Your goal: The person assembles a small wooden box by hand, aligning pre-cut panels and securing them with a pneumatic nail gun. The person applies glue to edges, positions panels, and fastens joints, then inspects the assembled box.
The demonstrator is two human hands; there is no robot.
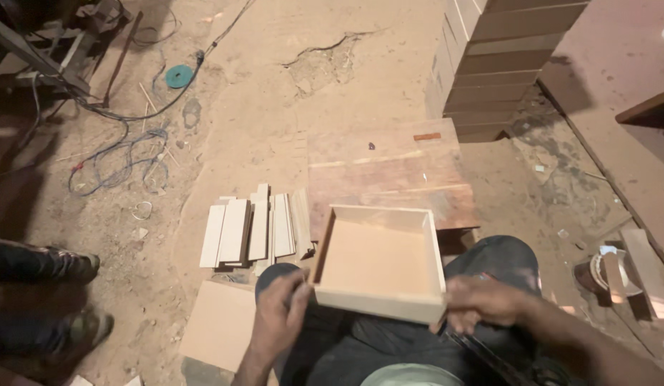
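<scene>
A shallow, square, open-topped wooden box [378, 261] of pale board rests over my lap. My left hand [278, 314] grips its near left corner. My right hand [482, 302] is closed at its near right corner, on the front wall. The box is empty inside. Beyond it a reddish-brown board [389, 171] lies flat on the floor. My knees in dark trousers show on either side of the box.
Several pale wooden strips [253, 229] lie side by side left of the box. A flat board [217, 325] is by my left knee. Stacked boards [489, 64] stand at back right. Blue cables [125, 157] trail at left. Another person's shoes [53, 268] are at far left.
</scene>
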